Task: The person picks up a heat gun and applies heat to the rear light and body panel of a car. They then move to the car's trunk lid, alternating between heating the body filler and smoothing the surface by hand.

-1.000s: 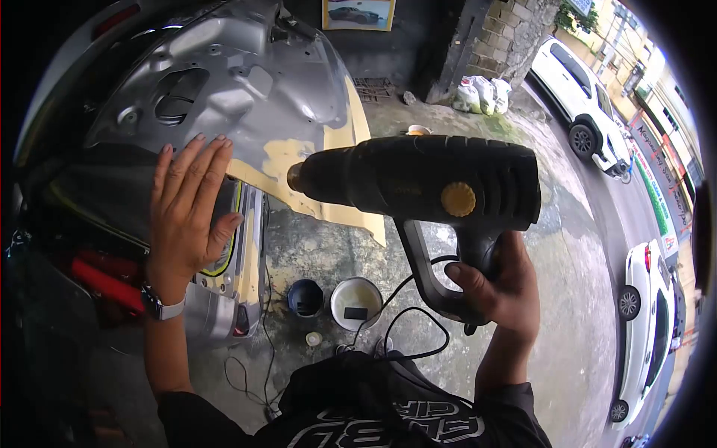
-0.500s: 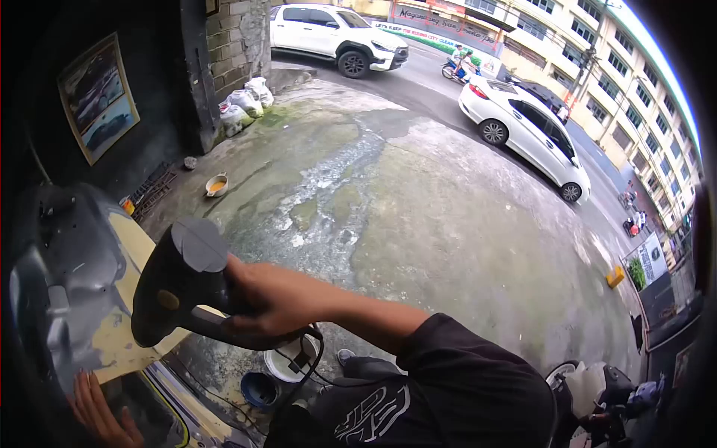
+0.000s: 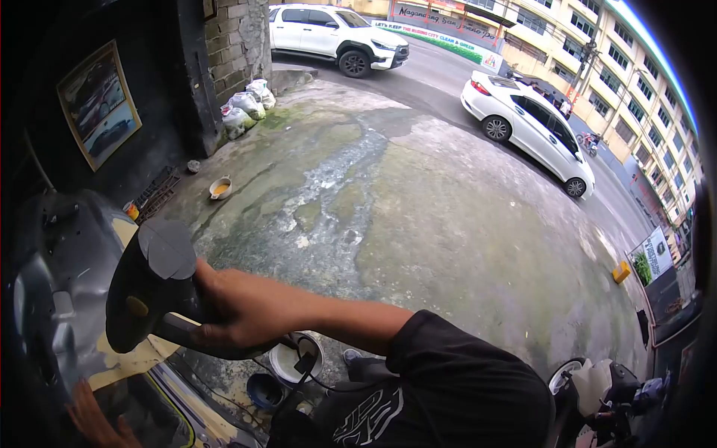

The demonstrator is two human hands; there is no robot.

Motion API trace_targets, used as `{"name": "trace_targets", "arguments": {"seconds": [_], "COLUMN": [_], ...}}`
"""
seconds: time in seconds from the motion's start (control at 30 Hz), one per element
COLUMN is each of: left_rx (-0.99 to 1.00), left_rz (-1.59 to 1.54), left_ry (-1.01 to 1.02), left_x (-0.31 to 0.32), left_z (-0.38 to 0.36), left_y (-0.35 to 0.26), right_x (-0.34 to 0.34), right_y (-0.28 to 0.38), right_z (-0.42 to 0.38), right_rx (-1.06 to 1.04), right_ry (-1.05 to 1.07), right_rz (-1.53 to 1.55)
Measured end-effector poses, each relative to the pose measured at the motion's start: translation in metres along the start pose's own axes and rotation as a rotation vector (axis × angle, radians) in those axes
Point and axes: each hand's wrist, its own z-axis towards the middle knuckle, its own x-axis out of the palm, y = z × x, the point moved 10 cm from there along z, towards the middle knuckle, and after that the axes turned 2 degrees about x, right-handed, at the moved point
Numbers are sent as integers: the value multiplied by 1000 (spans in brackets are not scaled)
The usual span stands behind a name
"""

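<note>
My right hand is closed around the handle of a bulky black corded power tool with a flat grey end cap. Its exact kind I cannot make out. The tool is over a car body panel with grey metal and pale yellow filler-like patches; whether they touch is hidden. A black cord trails from the handle past my body. At the lower left, my left hand lies against the panel's lower edge, fingers stretched out, partly lost in shadow.
A white bucket and a dark blue bucket stand below my right arm. A pan with orange liquid and filled sacks are by the wall. A motorcycle is at right; a white sedan is on the road.
My right hand and the tool have moved left, across the panel. My left hand has shifted slightly down. The riders on the road have moved along.
</note>
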Motion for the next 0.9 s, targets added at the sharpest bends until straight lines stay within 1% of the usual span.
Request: {"name": "trace_targets", "arguments": {"seconds": [0.07,0.2,0.27,0.33,0.37,0.4,0.43,0.5,0.57,0.63,0.7,0.77,0.8,0.83,0.87,0.9], "left_rx": [-22,-70,-88,-107,-66,-25,-27,-76,-68,-60,-52,-34,-14,-17,-17,-23], "left_rz": [1,-5,-16,-23,48,117,117,27,43,60,85,123,161,161,231,306], "left_ry": [-16,-66,-58,-47,47,141,144,-17,-5,4,83,115,149,155,236,326], "left_x": [-4,-13,-14,-9,14,25,24,-8,0,6,12,16,20,26,42,56], "left_z": [-4,-7,-5,-12,-26,-25,-27,0,-5,-7,-3,0,0,-2,-8,-18], "left_y": [10,23,24,35,52,52,49,20,19,14,4,1,-2,1,8,14], "right_x": [2,3,7,6,5,4,4,7,3,2,3,-5,-8,-9,-8,-10], "right_y": [11,25,29,35,39,41,42,38,38,29,18,28,27,16,4,-3], "right_z": [2,0,1,-1,-2,-2,-3,-4,-8,-15,-18,-24,-26,-27,-29,-32], "right_rx": [-163,-209,-176,-206,-234,-234,-199,-162,-233,-204,-174,-376,-374,-247,-121,-88], "right_ry": [-31,-44,18,16,13,16,46,81,11,27,42,-82,-80,-29,26,24], "right_rz": [55,8,56,80,103,104,107,111,92,102,112,-23,-21,-28,-32,-44]}}
